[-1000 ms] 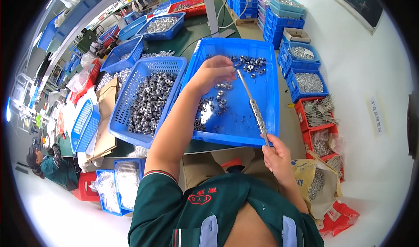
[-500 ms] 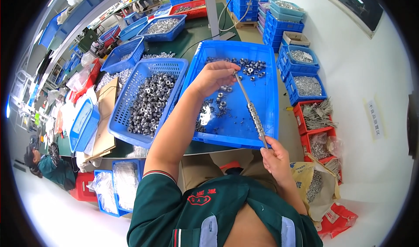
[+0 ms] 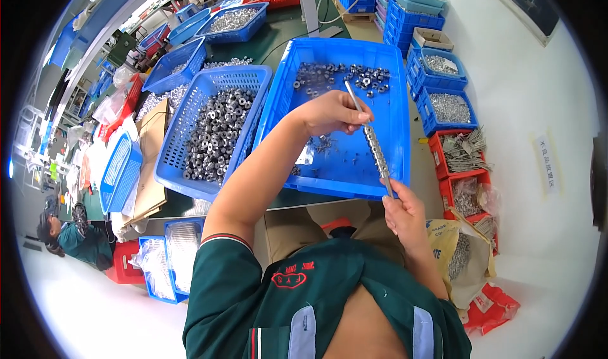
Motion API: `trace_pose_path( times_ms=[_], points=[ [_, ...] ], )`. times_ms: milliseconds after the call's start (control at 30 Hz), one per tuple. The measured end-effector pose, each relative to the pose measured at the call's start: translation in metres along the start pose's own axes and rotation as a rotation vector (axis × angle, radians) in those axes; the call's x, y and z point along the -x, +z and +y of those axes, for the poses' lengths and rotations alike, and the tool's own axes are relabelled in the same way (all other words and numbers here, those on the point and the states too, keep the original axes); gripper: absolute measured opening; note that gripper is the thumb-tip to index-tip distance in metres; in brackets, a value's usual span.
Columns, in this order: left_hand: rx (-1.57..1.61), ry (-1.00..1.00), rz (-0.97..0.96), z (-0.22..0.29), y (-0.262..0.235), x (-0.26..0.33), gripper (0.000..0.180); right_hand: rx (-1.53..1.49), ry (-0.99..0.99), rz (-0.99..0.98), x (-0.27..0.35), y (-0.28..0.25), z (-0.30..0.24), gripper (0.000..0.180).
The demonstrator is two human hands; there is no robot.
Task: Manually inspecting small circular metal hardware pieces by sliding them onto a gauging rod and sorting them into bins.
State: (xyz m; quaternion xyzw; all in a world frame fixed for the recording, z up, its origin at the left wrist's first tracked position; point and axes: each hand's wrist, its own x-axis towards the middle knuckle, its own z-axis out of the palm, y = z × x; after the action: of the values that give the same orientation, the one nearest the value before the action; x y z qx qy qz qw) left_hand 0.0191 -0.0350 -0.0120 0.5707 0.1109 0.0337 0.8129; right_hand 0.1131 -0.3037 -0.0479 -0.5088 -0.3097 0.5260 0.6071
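A thin metal rod [image 3: 352, 95] slants over the shallow blue tray [image 3: 396, 118], and both my hands are on it. Several shiny metal rings [image 3: 374, 147] are threaded in a row along its middle. My left hand [image 3: 334, 112] is closed round the rod just above the row, fingertips pinched together; the rod's bare far end sticks out past it. Whether a ring sits inside those fingers is hidden. Lower down, my right hand [image 3: 406, 212] grips the near end between thumb and fingers. Loose dark rings [image 3: 372, 79] lie scattered in the tray.
Left of the tray stands a blue mesh basket [image 3: 166, 159] heaped with metal rings. Stacked blue crates [image 3: 437, 108] and red bins [image 3: 446, 191] line the right wall. An open sack [image 3: 437, 232] stands by my right arm. A person [image 3: 85, 242] is at far left.
My left hand has moved down from the rod's far tip to just above the threaded rings, leaving the tip bare. The right hand keeps its grip, and the rod is slightly higher in view.
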Motion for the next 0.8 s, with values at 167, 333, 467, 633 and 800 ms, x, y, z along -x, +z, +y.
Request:
trace_pose_path(
  times_ms=[167,333,467,633,800],
  points=[
    [-0.122,-0.030,0.007,0.001,-0.003,0.005,0.033,-0.020,-0.001,0.000,-0.001,0.001,0.004,0.038],
    [-0.682,0.054,0.460,0.016,-0.032,0.018,0.028,-0.014,0.007,0.023,0.002,0.003,0.003,0.038],
    [-1.465,-0.097,0.303,-0.007,-0.046,0.012,0.024,0.006,0.011,0.042,0.002,0.004,0.001,0.038],
    [-1.699,-0.411,0.369,-0.019,-0.016,0.000,0.021,0.001,0.002,0.048,0.002,0.002,0.003,0.037],
    [-1.847,-0.450,0.367,-0.032,-0.014,-0.006,0.021,-0.012,0.001,0.034,0.001,0.003,0.004,0.037]
  ],
)
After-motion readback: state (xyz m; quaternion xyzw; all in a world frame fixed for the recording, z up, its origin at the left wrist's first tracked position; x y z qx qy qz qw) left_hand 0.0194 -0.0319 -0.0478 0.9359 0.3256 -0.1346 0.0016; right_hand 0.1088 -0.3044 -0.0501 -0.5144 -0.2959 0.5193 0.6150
